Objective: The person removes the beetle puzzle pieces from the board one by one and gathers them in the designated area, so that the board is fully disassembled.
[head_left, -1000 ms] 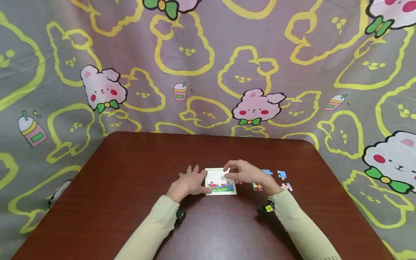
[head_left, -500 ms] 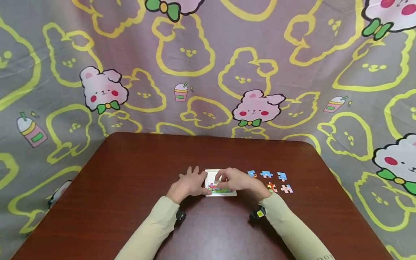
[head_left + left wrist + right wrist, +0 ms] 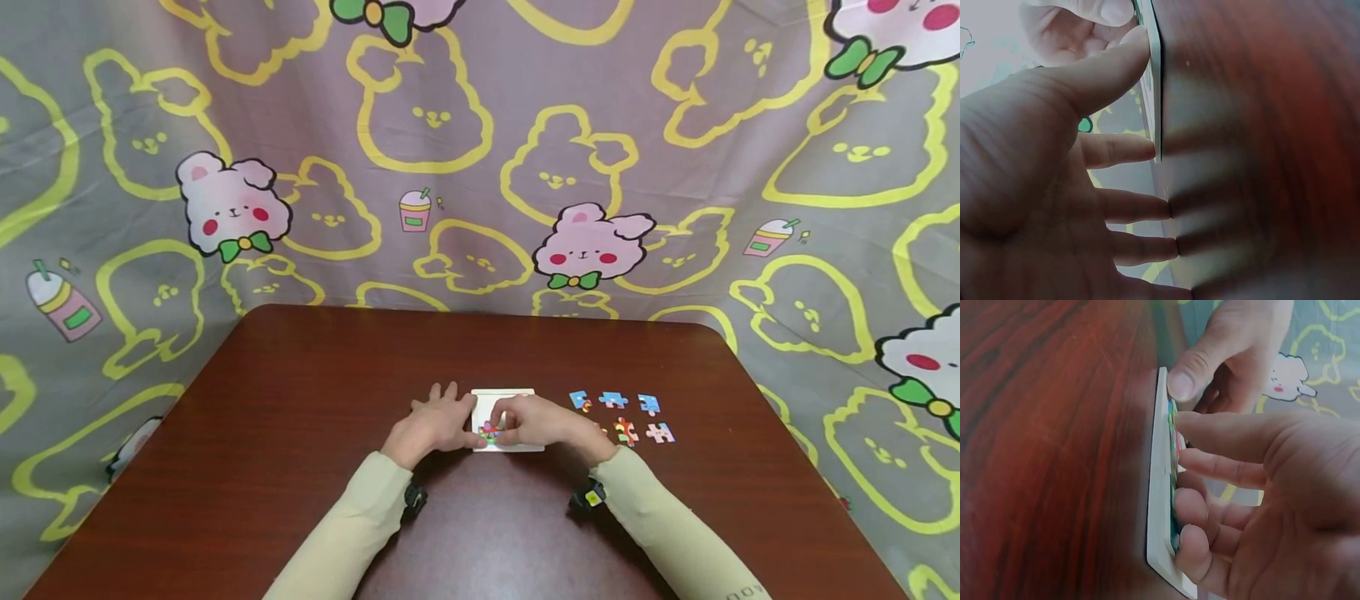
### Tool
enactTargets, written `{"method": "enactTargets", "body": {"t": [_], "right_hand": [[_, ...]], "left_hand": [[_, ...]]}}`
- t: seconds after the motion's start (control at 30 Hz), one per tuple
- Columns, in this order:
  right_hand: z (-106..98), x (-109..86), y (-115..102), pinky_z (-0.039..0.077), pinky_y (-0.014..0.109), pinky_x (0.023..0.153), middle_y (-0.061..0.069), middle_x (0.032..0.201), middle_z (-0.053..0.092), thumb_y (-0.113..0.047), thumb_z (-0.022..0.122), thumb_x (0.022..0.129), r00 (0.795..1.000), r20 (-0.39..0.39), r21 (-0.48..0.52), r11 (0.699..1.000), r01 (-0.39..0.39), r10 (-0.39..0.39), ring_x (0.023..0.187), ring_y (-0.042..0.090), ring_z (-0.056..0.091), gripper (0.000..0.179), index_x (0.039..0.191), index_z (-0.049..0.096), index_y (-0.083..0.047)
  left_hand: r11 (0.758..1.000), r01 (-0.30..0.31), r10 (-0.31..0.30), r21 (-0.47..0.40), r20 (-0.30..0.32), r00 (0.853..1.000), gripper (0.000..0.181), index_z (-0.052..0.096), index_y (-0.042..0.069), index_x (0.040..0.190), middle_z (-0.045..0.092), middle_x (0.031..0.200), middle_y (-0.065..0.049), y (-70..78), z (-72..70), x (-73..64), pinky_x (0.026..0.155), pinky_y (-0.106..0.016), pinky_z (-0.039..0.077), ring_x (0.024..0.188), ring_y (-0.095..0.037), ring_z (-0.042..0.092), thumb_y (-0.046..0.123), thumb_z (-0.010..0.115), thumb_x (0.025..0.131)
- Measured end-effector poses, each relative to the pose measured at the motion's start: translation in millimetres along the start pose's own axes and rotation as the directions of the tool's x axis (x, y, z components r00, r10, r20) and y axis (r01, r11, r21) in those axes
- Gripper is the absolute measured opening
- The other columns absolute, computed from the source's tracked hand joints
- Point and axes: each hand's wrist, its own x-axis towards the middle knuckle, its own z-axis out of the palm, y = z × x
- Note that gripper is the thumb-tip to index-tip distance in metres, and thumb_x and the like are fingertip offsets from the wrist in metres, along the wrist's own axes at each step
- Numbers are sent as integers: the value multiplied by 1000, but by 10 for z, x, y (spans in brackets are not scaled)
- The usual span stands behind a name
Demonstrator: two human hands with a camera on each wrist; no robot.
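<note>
A white puzzle tray [image 3: 502,391] lies on the table, with colourful puzzle pieces [image 3: 491,428] along its near side. My left hand [image 3: 431,422] is spread at the tray's left edge. In the left wrist view its thumb [image 3: 1119,59] rests on the tray and the index fingertip touches the edge, while the other fingertips meet the table. Over the tray, my right hand [image 3: 542,421] pinches a reddish puzzle piece [image 3: 1178,440] between thumb and index finger, low against the pieces. Its remaining fingers are curled beside the tray's picture, and the hand covers the tray's right part.
To the right lie several loose puzzle pieces in two rows, among them a blue one [image 3: 648,404], a red one [image 3: 626,431] and a pale one [image 3: 661,432]. The brown table [image 3: 330,367] ends at a patterned curtain [image 3: 480,100].
My right hand has moved left and nearer over the tray, down to the pieces at its near left, uncovering more loose pieces. The left hand stays at the tray's edge.
</note>
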Motion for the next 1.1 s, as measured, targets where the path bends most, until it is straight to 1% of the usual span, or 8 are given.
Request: {"method": "enactTargets", "body": {"t": [0.13,0.23,0.3,0.47,0.67,0.83,0.93,1.1], "right_hand": [[20,-1,-53,45,23,64,-2,73,70,-14,73,85,999,-30,-79,996,-42,39,65,2,57,16,98,64,-10],[33,2,-82,45,25,65,-4,73,69,-15,73,85,997,-48,-113,991,-70,65,66,4,57,16,97,64,-12],[35,3,-93,44,26,65,-4,72,69,-15,74,84,996,-58,-134,988,-71,64,67,6,57,15,96,64,-12],[44,8,-88,45,23,65,-2,72,69,-9,74,83,996,-86,-169,985,-36,22,67,6,57,13,93,66,-10],[56,8,-83,44,22,65,-1,70,65,-4,71,85,998,-65,-125,992,-33,25,65,6,51,13,95,63,-8],[65,7,-92,41,21,63,1,67,64,-2,70,83,997,-73,-131,991,-13,4,64,5,48,14,94,61,-6],[66,11,-87,40,21,62,-2,64,60,-3,70,84,998,-67,-131,991,-8,-1,63,5,45,15,93,60,-6],[56,4,-71,39,20,63,-3,65,55,-1,69,85,999,-32,-55,998,-9,8,62,4,45,15,94,57,-5]], "left_hand": [[1000,2,-2,-1,0,1000,80,40,14,150,27,157,-27,-4,-3,-7,104,-74,27,145,-53,19,53,69,86],[1000,2,-2,-2,-1,1000,80,40,14,150,27,157,-27,-5,-7,-13,104,-74,28,145,-53,19,52,69,86],[1000,0,0,-2,-3,1000,79,40,14,149,27,157,-27,-6,-8,-16,104,-74,28,145,-53,19,52,69,86],[1000,0,0,-7,-1,1000,79,40,14,150,26,158,-27,-9,-11,-18,104,-74,28,145,-53,19,52,69,87],[1000,-1,1,-7,2,1000,78,39,15,150,26,158,-27,-10,-14,-17,105,-74,27,146,-53,18,52,68,87],[1000,-5,5,-7,4,1000,78,40,15,150,26,158,-27,-10,-7,-11,105,-74,27,146,-53,18,52,68,88],[1000,-5,5,-8,2,1000,78,40,14,150,26,158,-28,-9,-7,-11,105,-74,27,146,-53,18,52,68,87],[1000,4,-3,-8,7,1000,79,39,14,150,25,158,-27,-2,3,-15,106,-74,26,146,-52,17,52,68,87]]}}
